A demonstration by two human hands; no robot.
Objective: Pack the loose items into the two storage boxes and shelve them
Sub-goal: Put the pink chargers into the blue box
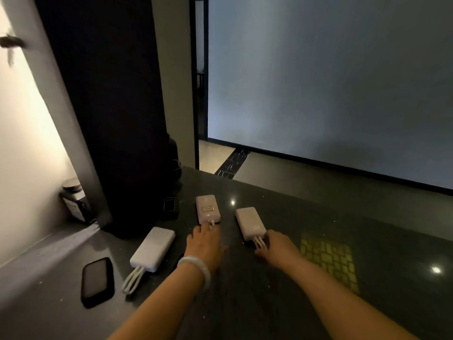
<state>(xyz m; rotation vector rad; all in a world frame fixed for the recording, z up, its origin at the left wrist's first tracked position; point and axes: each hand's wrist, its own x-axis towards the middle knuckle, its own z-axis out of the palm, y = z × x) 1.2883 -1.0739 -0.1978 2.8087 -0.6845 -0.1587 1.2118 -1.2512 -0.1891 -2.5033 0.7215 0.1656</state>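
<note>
your left hand reaches the near end of the middle bank, fingers at its cable, grip unclear; your right hand touches the cables of the right bank, grip also unclear; a third bank lies left of your left hand, a phone beyond it.

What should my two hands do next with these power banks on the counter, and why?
Probably close each hand on the power bank it has reached and lift. The left hand touches the cable end of the middle power bank, and the right hand is at the cables of the right power bank. Both lie flat on the dark counter, not yet lifted. No storage box is in view.
</note>
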